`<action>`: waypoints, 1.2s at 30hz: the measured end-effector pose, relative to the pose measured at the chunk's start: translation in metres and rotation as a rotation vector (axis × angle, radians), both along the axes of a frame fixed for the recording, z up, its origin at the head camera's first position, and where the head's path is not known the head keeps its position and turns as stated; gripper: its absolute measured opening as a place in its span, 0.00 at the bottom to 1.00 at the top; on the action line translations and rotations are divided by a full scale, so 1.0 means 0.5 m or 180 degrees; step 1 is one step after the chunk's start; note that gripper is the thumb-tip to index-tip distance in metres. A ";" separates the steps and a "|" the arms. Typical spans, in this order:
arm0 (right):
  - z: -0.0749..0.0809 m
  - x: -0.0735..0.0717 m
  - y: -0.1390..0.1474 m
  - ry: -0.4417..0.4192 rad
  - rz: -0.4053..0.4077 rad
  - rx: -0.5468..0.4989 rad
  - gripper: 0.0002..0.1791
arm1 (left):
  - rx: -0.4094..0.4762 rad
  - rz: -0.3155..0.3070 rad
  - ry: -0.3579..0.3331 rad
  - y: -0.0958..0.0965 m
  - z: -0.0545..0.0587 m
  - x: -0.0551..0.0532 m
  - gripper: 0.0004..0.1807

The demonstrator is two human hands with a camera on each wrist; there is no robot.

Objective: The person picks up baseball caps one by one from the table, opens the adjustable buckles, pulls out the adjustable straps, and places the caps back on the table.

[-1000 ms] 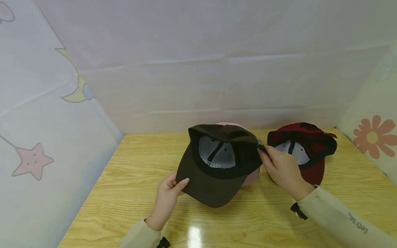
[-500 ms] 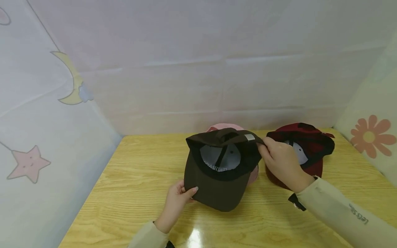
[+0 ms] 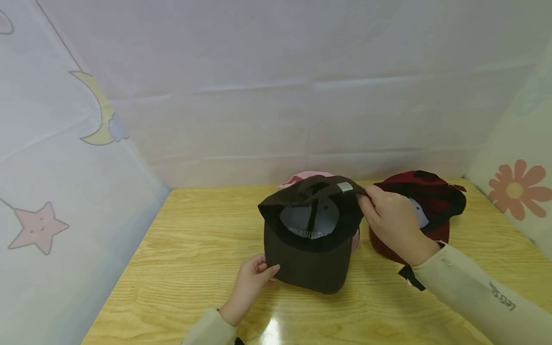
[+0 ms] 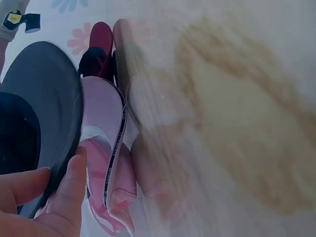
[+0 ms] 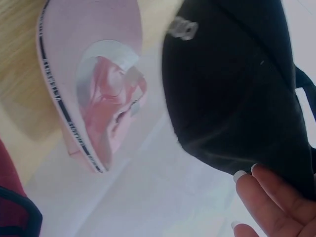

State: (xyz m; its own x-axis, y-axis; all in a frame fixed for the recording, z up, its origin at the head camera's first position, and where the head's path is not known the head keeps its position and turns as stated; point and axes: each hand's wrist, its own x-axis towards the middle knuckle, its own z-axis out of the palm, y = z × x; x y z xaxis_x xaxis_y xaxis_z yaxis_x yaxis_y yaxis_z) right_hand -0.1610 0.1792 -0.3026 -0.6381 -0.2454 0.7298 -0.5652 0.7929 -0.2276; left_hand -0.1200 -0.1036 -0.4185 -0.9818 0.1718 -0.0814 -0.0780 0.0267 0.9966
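Both hands hold a dark brown baseball cap (image 3: pixel 308 263) above the table, its inside and brim underside toward the head camera. My left hand (image 3: pixel 249 282) pinches the brim's left edge between thumb and fingers. At the upper right, my right hand (image 3: pixel 392 223) grips the back strap end of the cap. Behind it a pink cap (image 4: pixel 103 106) is mostly hidden in the head view; both wrist views show its brim with a dark lettered trim. Beside my right hand lies a dark red cap (image 3: pixel 440 235), its inside partly covered by that hand.
The caps are on or over a light wood-grain table (image 3: pixel 194 239). A pale cloth backdrop (image 3: pixel 241 120) rises at its back edge, with printed side panels to the left and right.
The brown cap has turned so its brim points more straight down, and my left hand has moved right with the brim. My right hand keeps its grip with little movement.
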 end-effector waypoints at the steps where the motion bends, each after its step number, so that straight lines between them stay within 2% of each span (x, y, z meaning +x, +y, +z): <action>1: 0.003 0.001 -0.001 0.0016 -0.0004 -0.0009 0.05 | 0.0009 -0.0018 -0.0007 0.000 -0.002 0.000 0.13; 9: 0.019 0.007 -0.007 0.0129 -0.0039 -0.0064 0.03 | 0.0056 -0.0152 0.0004 -0.001 -0.005 0.001 0.15; 16: 0.027 0.006 -0.007 0.0206 0.0026 -0.0022 0.06 | -0.0054 -0.0081 0.0172 0.004 0.014 0.002 0.16; 20: 0.029 0.006 -0.007 0.0239 0.0030 0.0011 0.06 | -0.0224 0.0039 0.0419 0.009 0.036 -0.002 0.15; 28: 0.036 0.006 -0.009 0.0217 0.0016 0.0025 0.06 | -0.0644 0.0160 0.1182 0.021 0.081 -0.009 0.13; 36: 0.041 0.007 -0.009 0.0239 0.0066 0.0058 0.07 | -0.1016 0.0100 0.1779 0.049 0.136 -0.021 0.15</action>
State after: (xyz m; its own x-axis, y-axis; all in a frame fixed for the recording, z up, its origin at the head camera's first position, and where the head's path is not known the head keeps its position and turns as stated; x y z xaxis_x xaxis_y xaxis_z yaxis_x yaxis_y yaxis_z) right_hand -0.1574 0.1746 -0.2823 -0.5762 -0.2716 0.7708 -0.5966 0.7844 -0.1696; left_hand -0.1307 -0.0791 -0.3506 -0.8950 0.1943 0.4015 0.4452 0.3348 0.8305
